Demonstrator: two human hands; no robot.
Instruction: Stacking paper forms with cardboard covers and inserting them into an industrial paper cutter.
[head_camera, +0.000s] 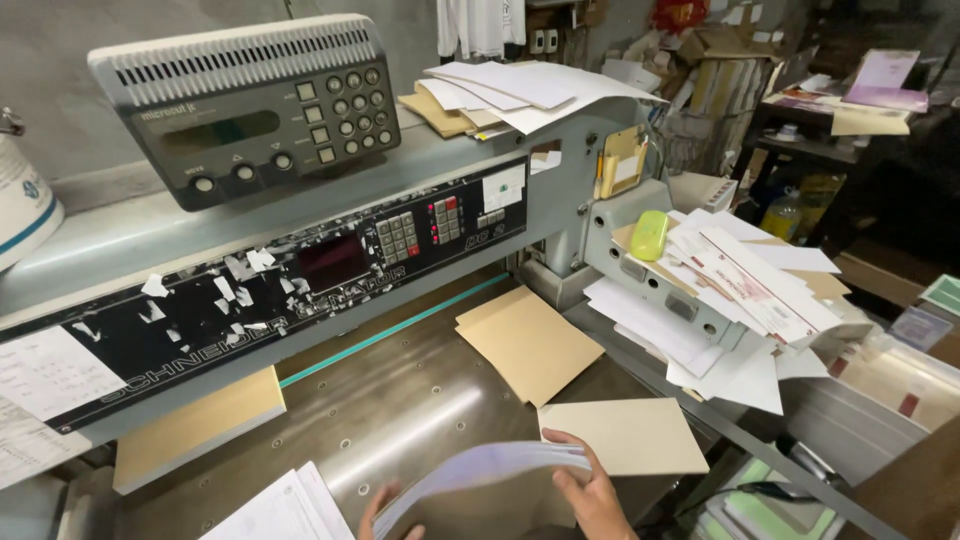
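Observation:
My right hand (592, 492) grips the right edge of a curved stack of white paper sheets (480, 470) at the bottom of the view. My left hand (385, 510) holds the stack's left underside, with only fingertips showing. The sheets bow upward between the two hands, above the steel bed (400, 410) of a paper cutting machine. A tan card sheet (625, 435) lies on the bed just right of my right hand.
A thick tan paper block (200, 425) sits under the cutter's clamp at left. Brown card sheets (525, 340) lie mid-bed. The control panel (330, 260) and a grey keypad unit (250, 100) sit above. Piles of white envelopes (740, 290) crowd the right side. Printed sheets (285, 510) lie bottom left.

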